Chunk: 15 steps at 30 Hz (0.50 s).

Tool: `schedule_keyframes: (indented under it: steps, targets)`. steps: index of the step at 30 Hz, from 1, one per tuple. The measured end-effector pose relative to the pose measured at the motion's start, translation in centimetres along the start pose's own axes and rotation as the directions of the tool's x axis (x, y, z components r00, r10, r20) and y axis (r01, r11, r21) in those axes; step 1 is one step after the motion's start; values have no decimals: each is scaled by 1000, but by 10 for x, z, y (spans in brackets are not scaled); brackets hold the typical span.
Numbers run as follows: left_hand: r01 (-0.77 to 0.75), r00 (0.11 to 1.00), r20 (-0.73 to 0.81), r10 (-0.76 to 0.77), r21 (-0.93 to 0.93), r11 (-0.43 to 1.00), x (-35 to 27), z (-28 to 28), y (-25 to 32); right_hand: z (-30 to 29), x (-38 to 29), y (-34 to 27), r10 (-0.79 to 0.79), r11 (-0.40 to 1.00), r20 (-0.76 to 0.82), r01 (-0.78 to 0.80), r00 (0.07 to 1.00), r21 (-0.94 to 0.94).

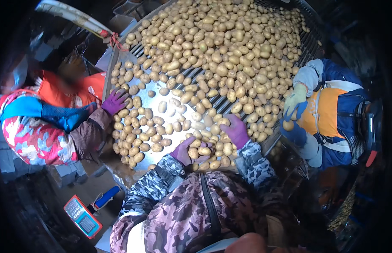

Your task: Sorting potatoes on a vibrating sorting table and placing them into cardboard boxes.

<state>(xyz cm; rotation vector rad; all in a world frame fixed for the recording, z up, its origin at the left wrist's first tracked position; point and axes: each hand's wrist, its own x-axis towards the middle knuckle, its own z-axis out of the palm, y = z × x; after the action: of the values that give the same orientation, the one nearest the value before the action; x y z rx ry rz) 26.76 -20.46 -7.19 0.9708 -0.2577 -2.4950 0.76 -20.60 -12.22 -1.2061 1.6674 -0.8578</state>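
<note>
My left hand (184, 152), in a purple glove, curls around a few potatoes (193, 153) near the front edge of the sorting table. Its fingertips show beyond them. To the right, my right hand (236, 131), also purple-gloved, has its thumb and a finger about a single potato (224, 121). More loose potatoes (227, 149) lie between and below my hands. Under them is a sorting table with a shiny metal sheet (156, 104) at the left and a slatted metal grate (222, 101) toward the right.
A large potato heap (215, 41) covers the far side. At the left, a co-worker's purple-gloved hand (114, 101) rests by potatoes. On the right, another co-worker's gloved hand (294, 102) is close to a potato. A digital scale display (83, 216) stands at lower left.
</note>
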Motion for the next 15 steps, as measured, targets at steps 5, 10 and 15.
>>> schedule_keyframes:
  steps: [5,10,15]
  targets:
    - [-71,988,141,56,105,992,18,4,1,8,-16,-33,-130,971,-4,128,991,203]
    - [160,964,237,-119,-159,974,33,17,4,-1,-25,-65,-217,974,148,203,965,99]
    - [233,954,244,-177,-222,947,35,14,7,4,-25,-60,-160,982,247,128,956,142]
